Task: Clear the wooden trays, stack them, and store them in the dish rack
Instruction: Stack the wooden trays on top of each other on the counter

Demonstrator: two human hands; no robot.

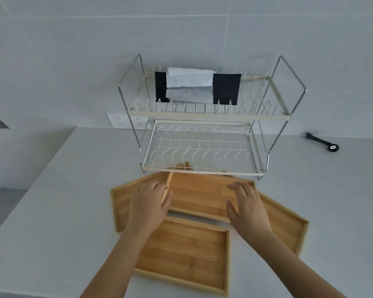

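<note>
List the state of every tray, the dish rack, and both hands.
Centre tray: empty, left end raised, lying over the others.
Left tray: empty, flat, partly covered.
Right tray: empty, flat, partly covered.
Near tray: empty, flat on the counter.
Dish rack: lower tier empty; upper tier holds a black-and-white folded item.
Left hand: on the centre tray's left edge.
Right hand: open at its right end.

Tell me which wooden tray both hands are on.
The middle tray, just in front of the dish rack. It overlaps the side trays; the left hand grips its left rim, the right hand is over its right end.
</note>
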